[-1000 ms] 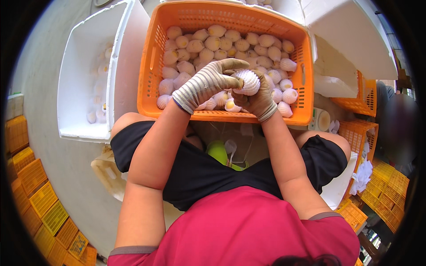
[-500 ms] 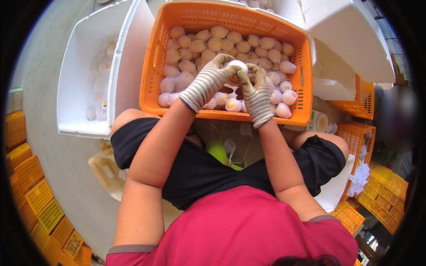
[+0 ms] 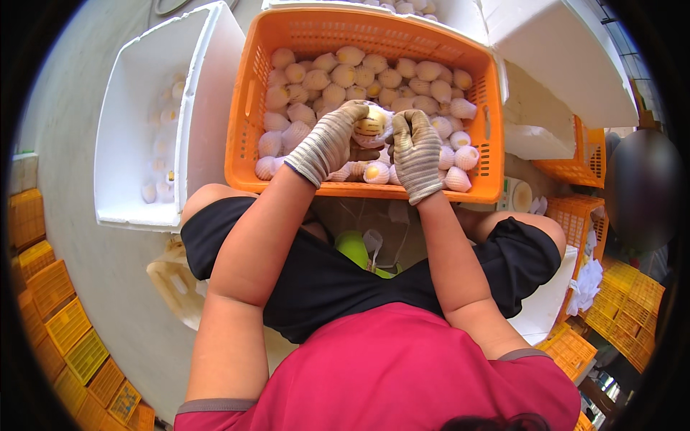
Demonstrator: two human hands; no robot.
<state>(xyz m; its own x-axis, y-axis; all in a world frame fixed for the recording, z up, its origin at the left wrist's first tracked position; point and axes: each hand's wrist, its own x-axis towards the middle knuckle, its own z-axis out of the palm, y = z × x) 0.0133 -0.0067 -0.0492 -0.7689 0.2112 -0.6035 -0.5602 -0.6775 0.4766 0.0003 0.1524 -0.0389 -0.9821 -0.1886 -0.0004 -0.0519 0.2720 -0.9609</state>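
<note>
Both my hands wear striped knit gloves with brownish palms and fingers. Above the near half of an orange plastic crate (image 3: 359, 188), my left hand (image 3: 332, 142) is closed on a pale yellow round fruit (image 3: 371, 122). White foam netting (image 3: 383, 138) partly wraps that fruit, and its yellow top shows bare through the opening. On the fruit's right, my right hand (image 3: 417, 152) has its fingers pinched together at the netting's edge; the fingertips are partly hidden. Below, the crate holds many netted fruits (image 3: 334, 93), some with yellow showing.
A white foam box (image 3: 208, 108) with netted fruits stands left of the crate. More white foam boxes (image 3: 560, 65) lie behind and right. Stacked yellow and orange crates (image 3: 68, 323) line the left edge; others (image 3: 625, 309) are at right. A green object (image 3: 352, 248) sits between my knees.
The fruit in my hands has moved slightly left and down, and its yellow surface now shows where white netting covered it. My right hand has drawn a little apart from my left.
</note>
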